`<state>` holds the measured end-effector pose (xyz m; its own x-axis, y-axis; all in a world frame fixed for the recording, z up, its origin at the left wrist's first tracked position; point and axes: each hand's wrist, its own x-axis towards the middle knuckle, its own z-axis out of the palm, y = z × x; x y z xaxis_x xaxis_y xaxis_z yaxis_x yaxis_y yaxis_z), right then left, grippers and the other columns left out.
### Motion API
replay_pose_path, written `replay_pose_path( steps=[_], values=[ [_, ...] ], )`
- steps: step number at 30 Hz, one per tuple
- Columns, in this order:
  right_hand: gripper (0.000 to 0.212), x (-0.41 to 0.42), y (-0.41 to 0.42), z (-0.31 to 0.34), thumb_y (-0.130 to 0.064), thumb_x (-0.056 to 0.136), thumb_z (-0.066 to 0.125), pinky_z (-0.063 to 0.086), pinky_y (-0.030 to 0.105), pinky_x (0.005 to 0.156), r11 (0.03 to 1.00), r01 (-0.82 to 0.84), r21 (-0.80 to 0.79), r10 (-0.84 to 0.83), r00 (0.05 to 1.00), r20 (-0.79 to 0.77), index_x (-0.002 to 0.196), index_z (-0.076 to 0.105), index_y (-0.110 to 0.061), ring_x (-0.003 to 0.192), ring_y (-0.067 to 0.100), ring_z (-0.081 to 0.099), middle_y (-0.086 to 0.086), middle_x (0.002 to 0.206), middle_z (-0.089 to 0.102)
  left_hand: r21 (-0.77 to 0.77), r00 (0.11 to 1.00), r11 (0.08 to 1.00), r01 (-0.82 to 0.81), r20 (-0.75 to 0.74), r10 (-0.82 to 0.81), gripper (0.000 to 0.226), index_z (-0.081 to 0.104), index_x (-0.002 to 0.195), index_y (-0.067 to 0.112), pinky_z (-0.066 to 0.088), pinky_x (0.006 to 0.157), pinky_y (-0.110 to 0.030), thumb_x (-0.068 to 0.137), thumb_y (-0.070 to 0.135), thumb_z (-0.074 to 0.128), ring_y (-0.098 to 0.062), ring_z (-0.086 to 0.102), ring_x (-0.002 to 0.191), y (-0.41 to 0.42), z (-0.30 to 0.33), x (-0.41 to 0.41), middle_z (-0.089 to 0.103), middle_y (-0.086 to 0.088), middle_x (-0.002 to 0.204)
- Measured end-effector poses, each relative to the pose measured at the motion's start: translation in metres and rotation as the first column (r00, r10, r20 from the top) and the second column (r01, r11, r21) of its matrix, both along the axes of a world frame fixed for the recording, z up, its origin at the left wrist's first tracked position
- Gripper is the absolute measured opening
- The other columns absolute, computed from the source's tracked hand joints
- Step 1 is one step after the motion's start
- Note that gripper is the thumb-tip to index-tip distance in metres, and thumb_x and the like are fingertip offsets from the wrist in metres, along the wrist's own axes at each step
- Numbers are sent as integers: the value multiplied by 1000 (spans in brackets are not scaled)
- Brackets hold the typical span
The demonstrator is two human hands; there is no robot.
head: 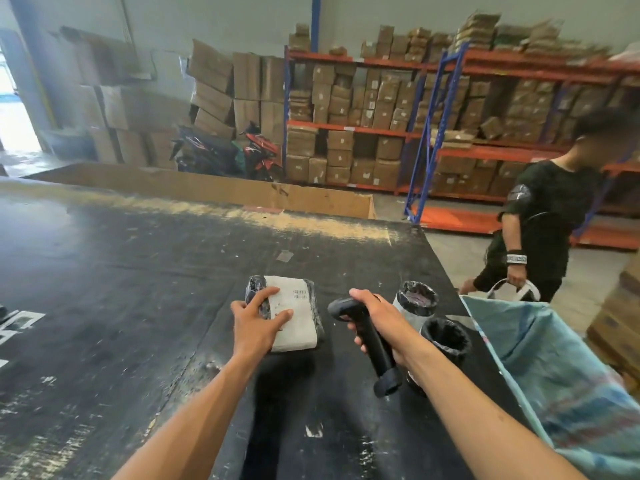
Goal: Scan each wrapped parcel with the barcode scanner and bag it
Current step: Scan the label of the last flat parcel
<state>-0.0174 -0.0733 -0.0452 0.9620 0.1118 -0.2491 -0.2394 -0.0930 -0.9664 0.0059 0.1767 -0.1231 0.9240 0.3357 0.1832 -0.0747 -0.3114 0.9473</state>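
Observation:
A parcel wrapped in black plastic with a white shipping label (298, 317) lies on the black table (121, 289). My left hand (258, 320) rests on its left side, fingers curled over the wrap and the label. My right hand (375, 322) grips a black barcode scanner (367, 344) just right of the parcel, its head turned toward the label. Two more wrapped cylindrical parcels stand at the table's right edge, a grey one (414, 299) and a black one (445, 341). A teal woven bag (561, 368) hangs open past that edge.
A person in black (540, 226) walks at the right holding white bag handles. Orange and blue shelving (433, 133) packed with cartons lines the back wall. A large flat carton (207, 188) lies behind the table. Stacked boxes stand at far right (620, 327).

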Motion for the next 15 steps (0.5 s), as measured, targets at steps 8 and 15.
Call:
replay_pose_path(
  steps=[8,15],
  values=[
    [41,4,6,13,-51,86,75,49,30,45,987,152,46,-158,968,193,117,64,-25,51,22,62,6,70,74,-5,995,999,32,95,-32,52,62,106,61,45,81,-7,75,30,90,-1,55,96,-13,17,-7,37,2,111],
    [51,3,16,22,-62,72,71,51,29,45,976,219,-10,-206,932,299,114,64,-34,48,20,63,4,67,74,5,991,999,50,128,-50,53,64,111,57,44,77,3,74,30,91,2,55,95,-22,23,-5,37,0,111]
  ],
)
